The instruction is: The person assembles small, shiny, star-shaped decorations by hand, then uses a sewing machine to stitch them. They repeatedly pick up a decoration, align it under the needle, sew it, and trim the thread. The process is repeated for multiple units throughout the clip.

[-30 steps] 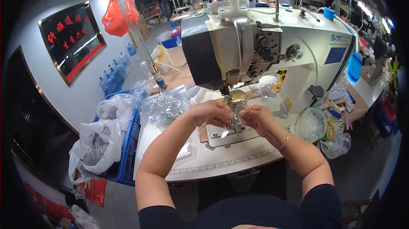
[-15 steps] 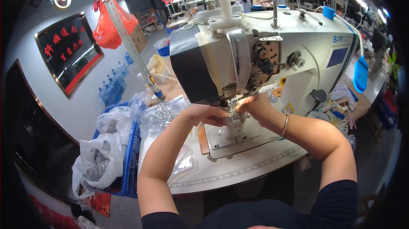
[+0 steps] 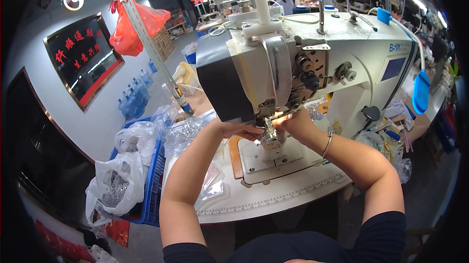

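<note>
A white industrial sewing machine (image 3: 359, 79) with a post-shaped bed stands in front of me. Both my hands meet under its needle area, at the top of the post (image 3: 272, 153). My left hand (image 3: 240, 130) is on the left side, fingers pinched at a small shiny, silvery-clear piece (image 3: 268, 133). From the right, my right hand (image 3: 292, 122) pinches the same piece, thumb and fingertips close to the presser foot. The fingertips and machine head partly cover the piece, so its exact kind is hard to make out.
Left of the table, a blue basket (image 3: 155, 185) holds white plastic bags (image 3: 117, 185) of shiny pieces. More shiny pieces in clear plastic (image 3: 188, 131) lie beside my left forearm. A metal post (image 3: 155, 53) rises at the table's left. Cloth scraps (image 3: 398, 116) lie at right.
The shiny piece has shifted slightly farther in under the needle area, and less of it shows between my fingers. Both hands keep their grip. The whole view has moved a little.
</note>
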Demonstrator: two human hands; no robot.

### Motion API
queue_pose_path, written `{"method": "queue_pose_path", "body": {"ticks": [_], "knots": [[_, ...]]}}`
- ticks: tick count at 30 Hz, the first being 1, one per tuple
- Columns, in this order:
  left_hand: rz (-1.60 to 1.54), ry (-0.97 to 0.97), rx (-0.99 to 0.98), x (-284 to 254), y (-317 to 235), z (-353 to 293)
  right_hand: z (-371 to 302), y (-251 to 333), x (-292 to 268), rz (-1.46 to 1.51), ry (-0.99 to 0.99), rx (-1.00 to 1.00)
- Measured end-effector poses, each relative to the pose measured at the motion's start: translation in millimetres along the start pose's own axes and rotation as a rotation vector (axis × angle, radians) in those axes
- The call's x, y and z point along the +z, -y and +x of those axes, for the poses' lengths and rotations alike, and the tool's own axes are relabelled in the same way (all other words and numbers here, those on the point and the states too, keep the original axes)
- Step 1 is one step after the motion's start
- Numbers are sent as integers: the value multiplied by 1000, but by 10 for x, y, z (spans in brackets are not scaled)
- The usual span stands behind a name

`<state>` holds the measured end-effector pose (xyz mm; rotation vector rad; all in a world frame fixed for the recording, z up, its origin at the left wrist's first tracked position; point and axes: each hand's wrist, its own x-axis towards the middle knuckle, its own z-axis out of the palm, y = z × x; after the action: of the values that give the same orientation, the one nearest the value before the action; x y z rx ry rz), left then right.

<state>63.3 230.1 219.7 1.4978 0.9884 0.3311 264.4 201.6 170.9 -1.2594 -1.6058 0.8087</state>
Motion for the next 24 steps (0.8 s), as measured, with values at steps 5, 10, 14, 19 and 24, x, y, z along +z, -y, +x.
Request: {"method": "queue_pose_path", "body": {"ticks": [5, 10, 14, 19, 24], "knots": [[-56, 28, 33, -49, 79, 23, -32, 63, 13, -12, 5, 2], [-84, 22, 106, -33, -18, -115, -35, 100, -28, -50, 5, 0], [-41, -16, 118, -33, -53, -156, -23, 107, -7, -91, 1, -7], [45, -61, 156, 20, -123, -100, -23, -1, 18, 5, -40, 2], [5, -13, 126, 8, -139, -90, -60, 75, -22, 16, -8, 90]]}}
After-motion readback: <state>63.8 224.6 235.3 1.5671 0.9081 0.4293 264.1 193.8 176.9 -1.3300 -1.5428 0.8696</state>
